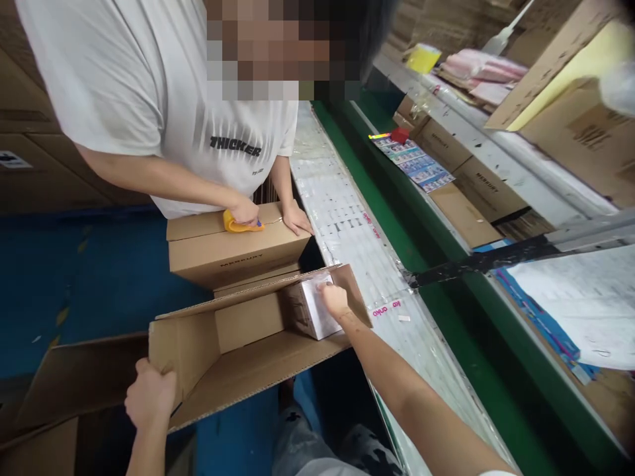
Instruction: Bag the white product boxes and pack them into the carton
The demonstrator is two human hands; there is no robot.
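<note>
Right forearm (411,390), hand (334,301) on white box (316,318)

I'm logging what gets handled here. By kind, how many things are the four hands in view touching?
Cartons: 2 (the open carton and the closed carton)
White box: 1
Yellow item: 1
Total: 4

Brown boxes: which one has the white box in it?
The open brown box held by the left hand. The white box shows inside it; the MERKURY box under the co-worker's hands is closed.
</note>
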